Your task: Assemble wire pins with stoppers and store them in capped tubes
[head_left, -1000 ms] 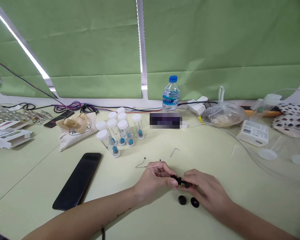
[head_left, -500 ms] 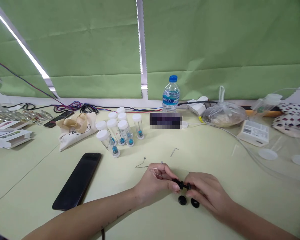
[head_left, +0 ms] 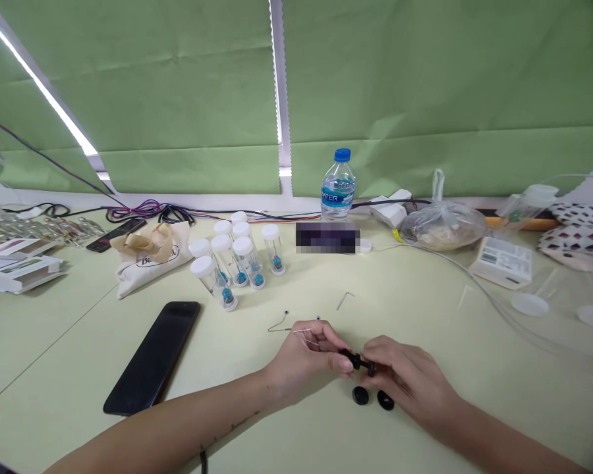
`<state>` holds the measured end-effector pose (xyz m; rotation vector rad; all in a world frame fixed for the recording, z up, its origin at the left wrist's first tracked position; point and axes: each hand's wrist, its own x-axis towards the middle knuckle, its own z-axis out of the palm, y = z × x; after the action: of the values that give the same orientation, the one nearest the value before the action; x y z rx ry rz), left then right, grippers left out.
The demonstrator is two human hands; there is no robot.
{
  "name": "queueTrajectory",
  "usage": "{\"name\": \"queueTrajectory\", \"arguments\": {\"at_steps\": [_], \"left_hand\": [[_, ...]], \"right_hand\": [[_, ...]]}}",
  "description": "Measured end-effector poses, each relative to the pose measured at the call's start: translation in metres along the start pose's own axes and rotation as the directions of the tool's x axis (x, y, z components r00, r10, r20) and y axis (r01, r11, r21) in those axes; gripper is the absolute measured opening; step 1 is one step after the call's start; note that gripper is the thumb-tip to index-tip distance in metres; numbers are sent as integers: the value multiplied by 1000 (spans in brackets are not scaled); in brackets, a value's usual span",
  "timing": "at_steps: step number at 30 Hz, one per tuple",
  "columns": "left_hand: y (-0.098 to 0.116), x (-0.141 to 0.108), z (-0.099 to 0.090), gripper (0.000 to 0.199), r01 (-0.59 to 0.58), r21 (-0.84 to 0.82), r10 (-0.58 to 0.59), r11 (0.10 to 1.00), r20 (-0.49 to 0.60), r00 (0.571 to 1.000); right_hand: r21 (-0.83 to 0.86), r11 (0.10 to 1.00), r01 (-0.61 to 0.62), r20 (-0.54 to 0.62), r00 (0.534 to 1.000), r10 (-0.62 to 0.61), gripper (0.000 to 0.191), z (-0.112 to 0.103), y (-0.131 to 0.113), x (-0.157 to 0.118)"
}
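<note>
1. Left hand (head_left: 309,361) pinches the black part (head_left: 356,360) and a bent wire (head_left: 318,318).
2. Right hand (head_left: 412,376) grips the part's other end, between both hands.
3. Two discs (head_left: 360,395) crowd the right fingers.
4. Phone (head_left: 152,359), tubes (head_left: 244,253) stand clear.

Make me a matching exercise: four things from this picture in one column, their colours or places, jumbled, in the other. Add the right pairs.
Column one:
1. Black part
2. Two round black pieces
3. L-shaped rod
4. Bottle cap

Column two:
A. Blue
B. Lying on the table, farther from the viewer than the hands
C. Held between the fingers of the left hand and the right hand
D. Lying on the table, on the viewer's side of the held item

Right pairs: 1-C, 2-D, 3-B, 4-A
</note>
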<state>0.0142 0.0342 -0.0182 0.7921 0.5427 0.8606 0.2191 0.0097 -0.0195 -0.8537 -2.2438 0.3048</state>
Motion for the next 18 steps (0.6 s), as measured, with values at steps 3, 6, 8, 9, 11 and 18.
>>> {"name": "queueTrajectory", "arguments": {"at_steps": [3, 6, 8, 9, 11, 18], "left_hand": [[0, 0, 0, 22, 7, -11, -6, 1000, 21, 1000], [0, 0, 0, 21, 6, -14, -6, 1000, 0, 1000], [1, 0, 0, 21, 6, -10, -6, 1000, -6, 1000], [1, -1, 1, 21, 8, -8, -8, 1000, 0, 1000], [1, -1, 1, 22, 11, -1, -11, 1000, 7, 1000], [-1, 0, -2, 21, 6, -7, -6, 1000, 9, 1000]], "right_hand": [[35, 999, -30, 47, 999, 28, 11, 0, 0, 0], [-2, 999, 40, -21, 999, -40, 6, 1, 2, -1], [1, 999, 38, -28, 999, -38, 6, 1, 2, -1], [17, 1000, 14, 0, 1000, -14, 4, 1, 2, -1], [40, 999, -29, 50, 998, 27, 8, 1, 1, 0], [46, 999, 1, -7, 1000, -1, 3, 2, 3, 0]]}}
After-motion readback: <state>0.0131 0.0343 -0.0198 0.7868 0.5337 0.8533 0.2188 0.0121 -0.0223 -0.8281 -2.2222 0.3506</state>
